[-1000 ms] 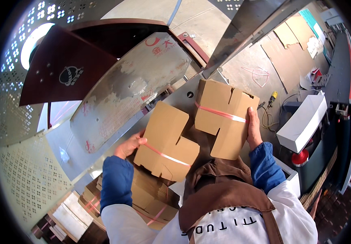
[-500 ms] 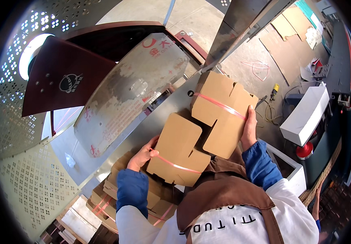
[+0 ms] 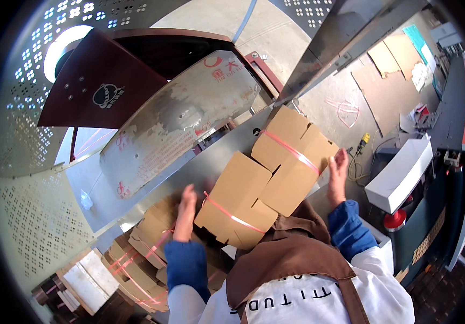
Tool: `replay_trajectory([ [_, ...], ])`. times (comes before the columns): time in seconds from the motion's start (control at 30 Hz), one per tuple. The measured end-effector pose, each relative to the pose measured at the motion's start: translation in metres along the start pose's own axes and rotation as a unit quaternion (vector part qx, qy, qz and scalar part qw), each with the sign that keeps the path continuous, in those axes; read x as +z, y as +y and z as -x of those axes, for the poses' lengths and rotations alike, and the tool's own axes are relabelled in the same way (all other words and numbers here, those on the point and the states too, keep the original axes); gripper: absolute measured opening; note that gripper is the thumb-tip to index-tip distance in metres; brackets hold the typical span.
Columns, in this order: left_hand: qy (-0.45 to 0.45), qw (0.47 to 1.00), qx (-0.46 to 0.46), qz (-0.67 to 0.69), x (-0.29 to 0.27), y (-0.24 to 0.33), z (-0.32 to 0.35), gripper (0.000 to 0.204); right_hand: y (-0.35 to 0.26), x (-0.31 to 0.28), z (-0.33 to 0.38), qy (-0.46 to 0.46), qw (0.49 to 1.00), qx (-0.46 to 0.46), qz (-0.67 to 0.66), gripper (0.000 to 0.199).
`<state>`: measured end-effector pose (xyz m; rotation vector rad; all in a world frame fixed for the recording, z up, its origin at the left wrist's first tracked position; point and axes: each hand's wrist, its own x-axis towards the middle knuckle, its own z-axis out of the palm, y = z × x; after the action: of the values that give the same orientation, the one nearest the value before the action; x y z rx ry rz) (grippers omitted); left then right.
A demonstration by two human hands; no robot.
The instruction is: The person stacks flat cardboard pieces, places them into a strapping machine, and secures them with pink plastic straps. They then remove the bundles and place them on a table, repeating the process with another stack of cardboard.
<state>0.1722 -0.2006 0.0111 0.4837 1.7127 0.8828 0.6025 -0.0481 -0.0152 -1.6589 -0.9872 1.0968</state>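
Note:
Two bundles of flat brown cardboard blanks lie side by side on the metal ledge in front of me, each tied with a pink strap. The nearer bundle [image 3: 236, 202] now meets the farther bundle [image 3: 292, 162] along their stepped edges. To the left of the nearer one, my left hand [image 3: 186, 210] is raised with fingers stretched out, holding nothing and slightly blurred. My right hand [image 3: 338, 175] is open at the right edge of the farther bundle, its fingers extended; whether the fingertips still touch the cardboard I cannot tell.
More strapped cardboard bundles [image 3: 135, 270] are stacked at lower left. Beyond the ledge [image 3: 203, 167] stands a machine with a worn metal plate [image 3: 181, 116] and a dark red panel [image 3: 100, 89]. A metal post [image 3: 340, 43] rises behind. A white box [image 3: 399, 173] sits at right.
The two bundles have come together, closing the gap between them. My left hand has let go of the nearer bundle and moved off left; my right hand has loosened from the farther one.

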Motion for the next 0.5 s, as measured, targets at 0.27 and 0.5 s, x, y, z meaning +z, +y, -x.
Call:
replay_trajectory([
  [0.27,0.12,0.923,-0.03,0.364,0.103,-0.097,0.105,0.056,-0.025,-0.028,-0.074,-0.324,0.942,0.056,0.061,0.063],
  [0.5,0.092,0.919,-0.045,0.38,0.08,-0.08,0.088,0.064,-0.033,0.007,-0.061,-0.354,0.931,0.019,0.08,0.052],
])
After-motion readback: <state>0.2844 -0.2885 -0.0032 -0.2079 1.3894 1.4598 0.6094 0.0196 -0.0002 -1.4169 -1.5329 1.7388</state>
